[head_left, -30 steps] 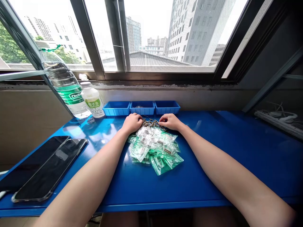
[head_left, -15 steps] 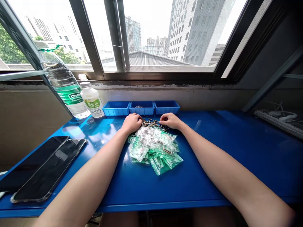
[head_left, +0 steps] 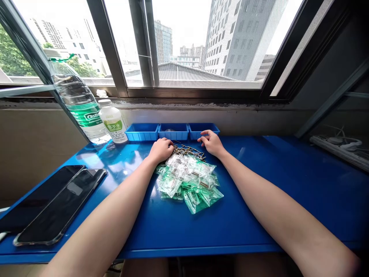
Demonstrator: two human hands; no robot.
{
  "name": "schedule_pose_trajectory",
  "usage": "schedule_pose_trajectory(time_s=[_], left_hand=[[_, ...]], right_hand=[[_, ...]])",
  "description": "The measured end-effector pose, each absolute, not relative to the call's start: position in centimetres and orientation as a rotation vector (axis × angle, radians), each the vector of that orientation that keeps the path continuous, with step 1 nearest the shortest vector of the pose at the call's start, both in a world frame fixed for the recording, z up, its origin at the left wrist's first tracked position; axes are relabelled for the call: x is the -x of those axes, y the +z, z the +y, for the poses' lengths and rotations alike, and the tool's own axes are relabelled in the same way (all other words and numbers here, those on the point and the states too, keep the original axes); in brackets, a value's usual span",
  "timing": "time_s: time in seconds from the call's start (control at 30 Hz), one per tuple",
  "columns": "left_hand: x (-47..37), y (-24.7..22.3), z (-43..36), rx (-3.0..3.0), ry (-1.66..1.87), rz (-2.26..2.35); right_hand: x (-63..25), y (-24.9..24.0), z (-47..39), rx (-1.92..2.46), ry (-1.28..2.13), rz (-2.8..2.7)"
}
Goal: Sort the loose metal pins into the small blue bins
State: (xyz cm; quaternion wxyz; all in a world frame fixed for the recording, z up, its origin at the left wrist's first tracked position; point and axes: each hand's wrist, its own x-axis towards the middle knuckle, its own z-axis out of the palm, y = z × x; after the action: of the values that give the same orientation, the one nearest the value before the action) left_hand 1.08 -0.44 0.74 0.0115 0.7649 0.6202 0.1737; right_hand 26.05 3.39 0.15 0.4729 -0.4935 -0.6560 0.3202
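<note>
A loose pile of thin brass-coloured screws (head_left: 187, 150) lies on the blue table, behind a heap of small clear and green plastic bags (head_left: 193, 177). My left hand (head_left: 162, 149) rests at the pile's left edge, fingers curled together; whatever they hold is hidden. My right hand (head_left: 211, 142) is raised just right of the pile, in front of the right blue bin (head_left: 203, 129). Its fingers are pinched round something too small to make out. The middle blue bin (head_left: 173, 135) has some small items in it; the left blue bin (head_left: 142, 135) stands beside it.
Two phones (head_left: 60, 207) lie at the table's left. A large water bottle (head_left: 83, 104) and a small white bottle (head_left: 113, 122) stand at the back left. A power strip (head_left: 340, 150) is at the far right, and a window frame (head_left: 196, 93) runs behind the table.
My right hand has lifted off the pile and moved up and right towards the right bin. The left hand has barely moved.
</note>
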Motion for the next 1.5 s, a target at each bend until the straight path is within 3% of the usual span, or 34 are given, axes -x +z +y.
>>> schedule_pose_trajectory(time_s=[0.33, 0.57, 1.17, 1.5], left_hand=[[-1.2, 0.9, -0.6, -2.384, 0.521, 1.950], [-1.3, 1.1, -0.8, -2.384, 0.519, 1.952], [-1.3, 1.1, -0.7, -2.376, 0.535, 1.952], [-1.2, 0.9, -0.6, -2.377, 0.541, 1.954]], right_hand=[[-27.2, -0.2, 5.3, 1.156, 0.517, -1.261], [-28.4, 0.3, 5.8, 1.198, 0.657, -0.925], [-27.3, 0.8, 4.4, 1.255, 0.886, -1.147], [-27.4, 0.5, 4.5, 1.249, 0.754, -1.230]])
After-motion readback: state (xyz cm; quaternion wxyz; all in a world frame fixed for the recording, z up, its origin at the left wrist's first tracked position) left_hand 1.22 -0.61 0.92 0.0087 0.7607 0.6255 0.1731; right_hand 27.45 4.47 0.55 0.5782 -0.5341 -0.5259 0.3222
